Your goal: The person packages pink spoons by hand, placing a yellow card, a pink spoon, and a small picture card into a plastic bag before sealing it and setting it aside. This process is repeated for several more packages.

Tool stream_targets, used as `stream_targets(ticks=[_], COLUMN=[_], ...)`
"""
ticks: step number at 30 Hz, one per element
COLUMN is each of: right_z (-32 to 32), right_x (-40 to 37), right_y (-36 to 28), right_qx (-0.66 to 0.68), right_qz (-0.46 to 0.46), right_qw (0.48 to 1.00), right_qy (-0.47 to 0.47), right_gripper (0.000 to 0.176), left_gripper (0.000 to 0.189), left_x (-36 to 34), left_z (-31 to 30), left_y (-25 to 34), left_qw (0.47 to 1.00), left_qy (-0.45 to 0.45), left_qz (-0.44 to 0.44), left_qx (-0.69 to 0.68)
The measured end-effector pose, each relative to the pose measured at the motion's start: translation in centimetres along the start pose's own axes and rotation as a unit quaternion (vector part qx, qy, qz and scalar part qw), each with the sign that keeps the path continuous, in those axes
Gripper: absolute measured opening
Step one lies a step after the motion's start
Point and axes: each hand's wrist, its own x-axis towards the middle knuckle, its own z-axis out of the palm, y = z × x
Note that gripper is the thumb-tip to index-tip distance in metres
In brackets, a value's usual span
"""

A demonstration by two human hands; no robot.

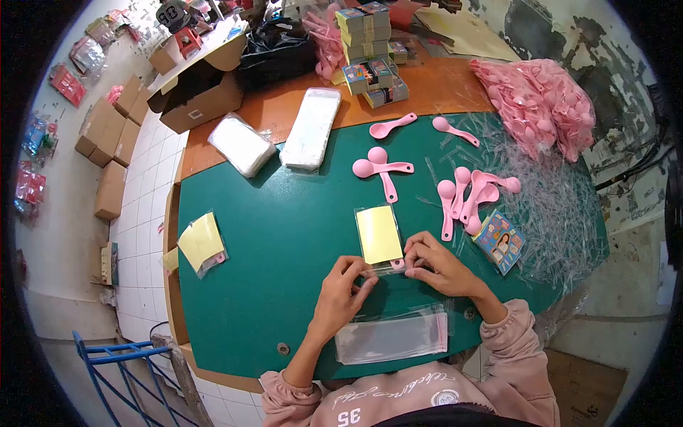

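Observation:
A clear plastic packet with a yellow card [380, 234] lies on the green table mat, and the end of a pink spoon [397, 264] shows at its lower edge. My left hand [346, 292] pinches the packet's lower left edge. At the lower right edge, my right hand [435, 265] has its fingers closed on the packet. Between my forearms, near the table's front edge, lies a stack of clear plastic bags [391, 337]. Pink spoons [466, 199] and a stack of blue printed cards [500, 242] are to the right of the packet.
Finished-looking yellow packets [202, 242] lie at the left. White bundles [311, 129], card stacks [367, 50] and a cardboard box [196, 103] stand at the back. Bagged pink spoons [539, 103] and plastic strips [551, 213] cover the right side. A blue metal frame [128, 349] is lower left.

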Motion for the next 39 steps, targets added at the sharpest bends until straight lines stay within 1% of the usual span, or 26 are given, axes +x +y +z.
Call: stream_targets(ticks=[1,3,4,6,7,9,10,12,15,16,18,22,24,25,27,31,33,34,35,36,37,38,39], right_z=[0.2,0.7,0.9,1.6,1.7,2.0,2.1,2.3,2.4,2.4,2.5,2.5,2.5,2.6,2.6,1.9,0.8,-0.1,-0.9,-1.5,-2.1,-2.6,-2.8], right_x=[0.0,-0.1,-0.1,0.3,0.3,0.4,0.5,0.5,0.6,0.6,0.5,0.5,0.6,0.6,0.5,1.0,1.9,2.7,3.6,4.7,5.8,7.1,8.5], right_y=[0.3,1.3,1.2,0.7,0.6,0.6,0.6,0.5,0.4,0.4,0.3,0.2,0.0,0.0,0.0,-0.1,0.6,-0.7,-0.3,0.9,1.9,2.7,3.5], right_qx=[0.001,0.174,0.175,0.200,0.201,0.209,0.210,0.207,0.204,0.204,0.188,0.198,0.196,0.196,0.167,0.145,0.019,-0.090,-0.091,-0.200,-0.305,-0.306,-0.340], right_qz=[0.001,0.078,0.079,0.156,0.156,0.166,0.167,0.178,0.167,0.168,0.145,0.150,0.154,0.155,0.144,0.143,0.071,0.076,0.074,-0.010,-0.094,-0.097,-0.108], right_qw=[1.000,0.982,0.981,0.965,0.964,0.957,0.956,0.952,0.952,0.951,0.958,0.957,0.957,0.957,0.964,0.971,0.984,0.978,0.977,0.960,0.923,0.922,0.902], right_qy=[0.000,0.006,0.006,0.072,0.073,0.115,0.116,0.140,0.158,0.158,0.159,0.150,0.148,0.148,0.147,0.127,0.163,0.174,0.178,0.197,0.213,0.216,0.242], right_gripper=[0.012,0.011,0.011,0.011,0.011,0.012,0.012,0.011,0.011,0.011,0.010,0.015,0.026,0.026,0.032,0.029,0.028,0.027,0.027,0.028,0.028,0.028,0.028], left_gripper=[0.014,0.013,0.013,0.012,0.012,0.014,0.014,0.016,0.015,0.015,0.012,0.012,0.020,0.020,0.031,0.038,0.039,0.039,0.039,0.038,0.037,0.036,0.036], left_x=[0.0,0.2,0.1,0.0,0.1,0.1,0.2,0.2,0.2,0.2,0.0,-0.1,0.1,0.1,0.1,0.1,0.0,0.0,0.2,0.2,0.2,0.0,-0.2], left_z=[0.0,0.0,0.2,0.7,0.8,1.0,1.2,1.6,1.7,1.6,1.6,1.9,1.7,1.7,1.7,0.9,-0.7,-2.2,-4.0,-5.9,-8.0,-10.1,-11.8], left_y=[-0.1,-0.6,-0.7,-0.9,-1.0,-1.0,-0.9,-0.8,-0.4,-0.5,-0.9,-1.4,-0.9,-0.8,-0.8,-1.3,-2.5,-2.6,-2.8,-3.1,-3.6,-5.5,-7.9], left_qw=[1.000,0.998,0.998,0.993,0.993,0.988,0.987,0.971,0.965,0.965,0.972,0.977,0.988,0.988,0.989,0.990,0.992,0.987,0.979,0.971,0.959,0.937,0.908], left_qy=[-0.001,-0.016,-0.017,-0.004,-0.006,-0.004,-0.005,0.046,0.062,0.061,0.028,0.040,0.040,0.040,0.036,0.041,0.124,0.153,0.182,0.211,0.242,0.271,0.298], left_qz=[-0.002,-0.033,-0.034,-0.089,-0.089,-0.135,-0.136,-0.164,-0.174,-0.175,-0.167,-0.138,-0.106,-0.107,-0.095,-0.074,0.023,0.024,0.026,-0.013,-0.052,-0.051,-0.051], left_qx=[0.000,-0.043,-0.043,-0.081,-0.081,-0.080,-0.080,-0.169,-0.184,-0.184,-0.166,-0.156,-0.103,-0.104,-0.109,-0.109,0.000,0.046,0.092,0.114,0.136,0.214,0.291])
